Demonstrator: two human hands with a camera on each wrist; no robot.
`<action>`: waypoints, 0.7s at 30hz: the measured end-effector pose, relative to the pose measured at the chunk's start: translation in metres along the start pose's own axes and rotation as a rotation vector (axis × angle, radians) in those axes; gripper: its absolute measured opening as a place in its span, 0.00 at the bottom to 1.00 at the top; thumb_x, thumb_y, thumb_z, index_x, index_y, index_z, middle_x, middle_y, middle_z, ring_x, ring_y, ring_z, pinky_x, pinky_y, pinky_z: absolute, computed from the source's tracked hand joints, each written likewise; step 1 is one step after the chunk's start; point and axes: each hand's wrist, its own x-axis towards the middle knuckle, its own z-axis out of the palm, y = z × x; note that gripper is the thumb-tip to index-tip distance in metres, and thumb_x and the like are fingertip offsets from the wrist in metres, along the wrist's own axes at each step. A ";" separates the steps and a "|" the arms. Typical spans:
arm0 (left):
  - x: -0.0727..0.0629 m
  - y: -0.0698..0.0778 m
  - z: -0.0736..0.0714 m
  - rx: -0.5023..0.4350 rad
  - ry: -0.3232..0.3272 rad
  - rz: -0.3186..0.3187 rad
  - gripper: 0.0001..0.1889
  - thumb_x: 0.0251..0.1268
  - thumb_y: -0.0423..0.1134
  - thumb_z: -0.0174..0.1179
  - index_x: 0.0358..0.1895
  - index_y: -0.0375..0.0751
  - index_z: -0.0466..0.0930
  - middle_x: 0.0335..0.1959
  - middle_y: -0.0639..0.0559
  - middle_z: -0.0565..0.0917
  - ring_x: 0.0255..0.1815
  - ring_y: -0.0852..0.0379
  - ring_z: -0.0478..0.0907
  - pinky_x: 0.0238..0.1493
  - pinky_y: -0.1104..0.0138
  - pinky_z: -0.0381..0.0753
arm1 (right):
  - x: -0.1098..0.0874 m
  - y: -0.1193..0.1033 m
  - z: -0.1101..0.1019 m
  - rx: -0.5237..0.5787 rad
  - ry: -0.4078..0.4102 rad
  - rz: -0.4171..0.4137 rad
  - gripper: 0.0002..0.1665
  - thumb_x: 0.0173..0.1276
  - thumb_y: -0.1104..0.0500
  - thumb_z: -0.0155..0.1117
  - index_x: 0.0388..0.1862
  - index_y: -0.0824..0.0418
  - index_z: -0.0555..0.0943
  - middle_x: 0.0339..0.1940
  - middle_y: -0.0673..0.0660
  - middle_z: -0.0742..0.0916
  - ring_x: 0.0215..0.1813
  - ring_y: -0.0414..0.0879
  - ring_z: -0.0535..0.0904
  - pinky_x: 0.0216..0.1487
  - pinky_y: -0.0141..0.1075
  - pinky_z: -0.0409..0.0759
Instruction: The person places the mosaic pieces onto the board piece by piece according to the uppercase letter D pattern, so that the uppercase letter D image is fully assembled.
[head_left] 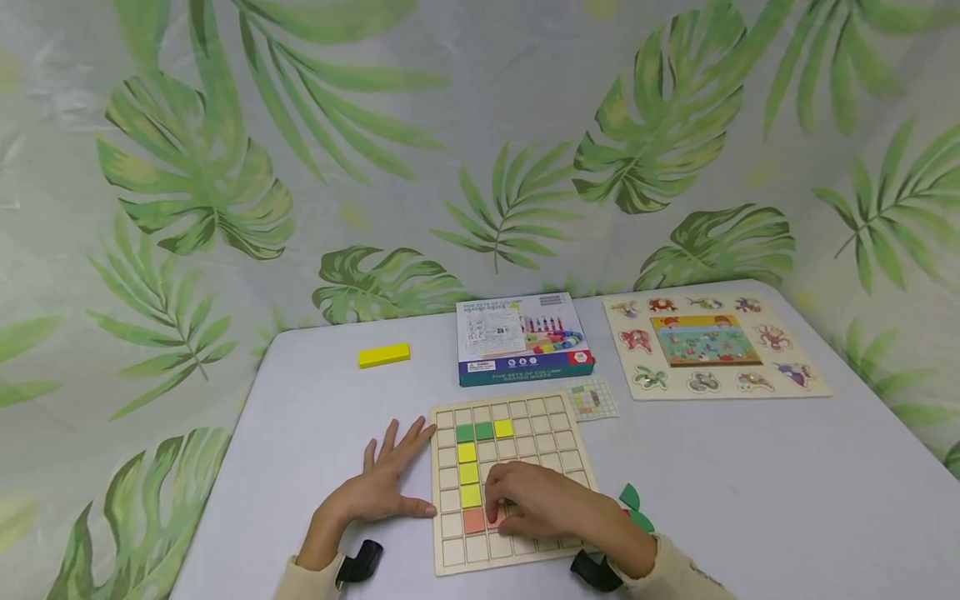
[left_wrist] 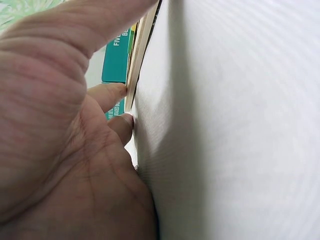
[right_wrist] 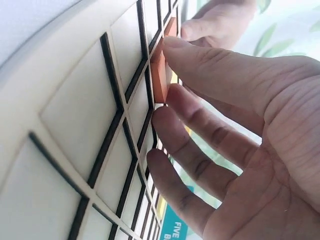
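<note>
A wooden grid board [head_left: 525, 475] lies on the table with square tiles in some of its cells. Two green tiles [head_left: 475, 432] and a yellow tile [head_left: 503, 428] run along one row; several more yellow tiles [head_left: 468, 473] form a column above an orange tile [head_left: 474, 522]. My left hand [head_left: 382, 487] is spread, its thumb and fingertips at the board's left edge. Over the lower part of the board, my right hand [head_left: 543, 500] pinches a second orange tile [right_wrist: 159, 82] between thumb and index finger, beside the first orange tile.
Behind the board stands a box [head_left: 525, 342], with a small pattern card [head_left: 592, 400] in front of it. A sea-animal puzzle [head_left: 712, 346] lies back right and a yellow block [head_left: 384, 356] back left. Green pieces [head_left: 630, 497] show beside the right wrist.
</note>
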 end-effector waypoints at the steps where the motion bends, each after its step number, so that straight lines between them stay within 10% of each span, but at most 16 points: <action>1: 0.000 0.000 0.000 0.002 -0.001 0.000 0.61 0.43 0.54 0.79 0.82 0.51 0.50 0.84 0.45 0.43 0.81 0.34 0.22 0.72 0.34 0.17 | 0.000 0.000 0.000 0.008 0.000 -0.001 0.05 0.62 0.58 0.74 0.31 0.47 0.86 0.36 0.39 0.82 0.39 0.34 0.72 0.47 0.25 0.75; 21: 0.003 0.000 0.000 0.022 -0.012 -0.014 0.61 0.45 0.57 0.78 0.82 0.51 0.49 0.84 0.46 0.42 0.81 0.35 0.22 0.72 0.34 0.18 | -0.002 0.001 -0.006 0.117 -0.102 -0.037 0.02 0.62 0.57 0.74 0.32 0.48 0.90 0.32 0.35 0.85 0.36 0.27 0.77 0.44 0.22 0.76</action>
